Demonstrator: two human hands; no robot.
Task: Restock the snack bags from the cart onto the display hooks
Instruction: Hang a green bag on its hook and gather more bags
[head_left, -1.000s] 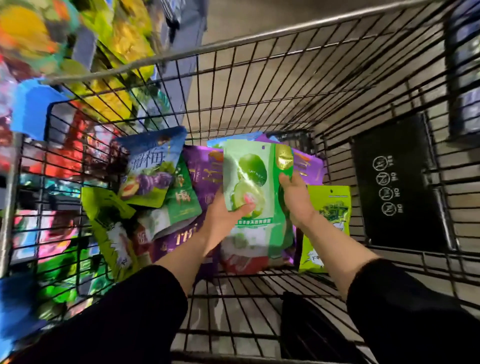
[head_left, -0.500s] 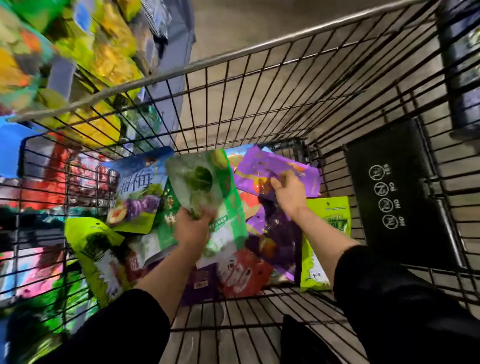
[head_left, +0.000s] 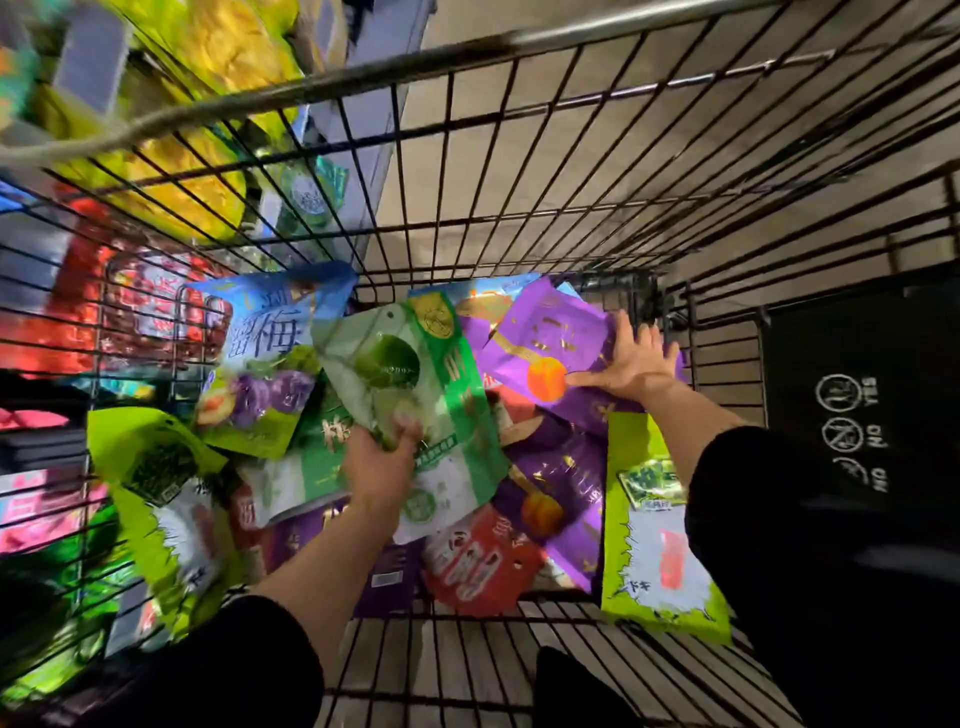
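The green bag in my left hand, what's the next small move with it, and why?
Probably lift the green bag clear of the cart: the left hand already grips its lower edge, while the right hand lies flat on a purple bag, holding nothing.

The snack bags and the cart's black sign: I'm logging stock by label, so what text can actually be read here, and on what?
"溜梅" on the blue plum bag.
"YES", "NO", "NO", upside down beside round icons, on the black sign.
"ドキ" on the lime-green bag at the right.
Print on the green bag in the left hand's grip, the purple bag under the right hand, and the red bag: too blurred.
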